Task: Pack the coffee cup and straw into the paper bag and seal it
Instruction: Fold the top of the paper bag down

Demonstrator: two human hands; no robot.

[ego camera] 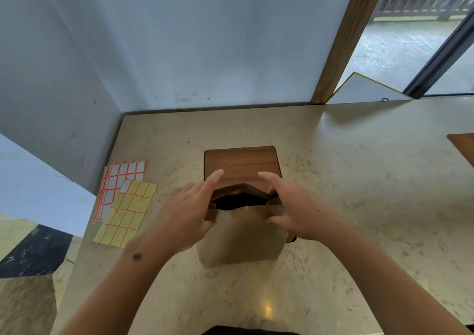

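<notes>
A brown paper bag [241, 237] stands upright on the marble counter, partly over a wooden board [241, 163]. Its mouth is open and dark inside; I cannot see a cup or straw in it. My left hand [189, 211] grips the bag's left top edge, thumb on the near side, index finger stretched along the far rim. My right hand [289, 206] holds the right top edge the same way, pinching the paper between thumb and fingers.
Two label sheets lie to the left: a white one with red borders [120, 183] and a yellow one [128, 214] overlapping it. White walls close the back and left. Another wooden board's corner [463, 147] shows at the right edge of the counter [359, 181].
</notes>
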